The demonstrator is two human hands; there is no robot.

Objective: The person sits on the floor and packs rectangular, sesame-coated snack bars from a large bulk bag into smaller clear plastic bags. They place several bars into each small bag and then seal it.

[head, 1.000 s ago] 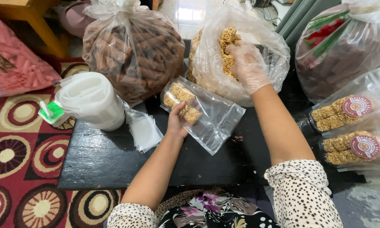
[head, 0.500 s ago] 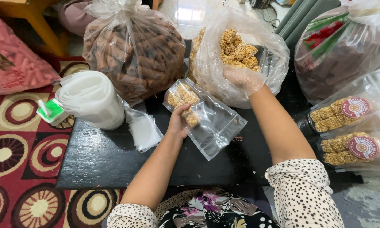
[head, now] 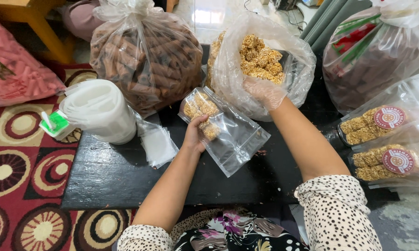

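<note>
From the head camera I see my left hand (head: 195, 135) resting on the black table (head: 102, 181), its fingers curled and pinched on the near edge of a clear zip pouch (head: 225, 132) that lies flat at the middle of the table and already holds a few golden, crumbly snack pieces at its far end. My right hand (head: 264, 90), in a thin clear glove, is pushed into the big clear bag of golden snacks (head: 260, 60) standing just beyond the pouch; the fingers look loosely curled among the pieces, but through the plastic I cannot tell whether they are closed on one. To the left of that bag sits a tied bag of brown stick snacks (head: 146, 53), and nearer on the left a roll of white plastic bags (head: 100, 109) with a small green and white object (head: 55, 123) beside it. A few empty clear pouches (head: 157, 142) lie between the roll and my left hand. On the right edge are two filled pouches with round red labels (head: 381, 139), and behind them another large tied bag (head: 372, 56). A patterned red rug (head: 14, 172) shows on the left.
</note>
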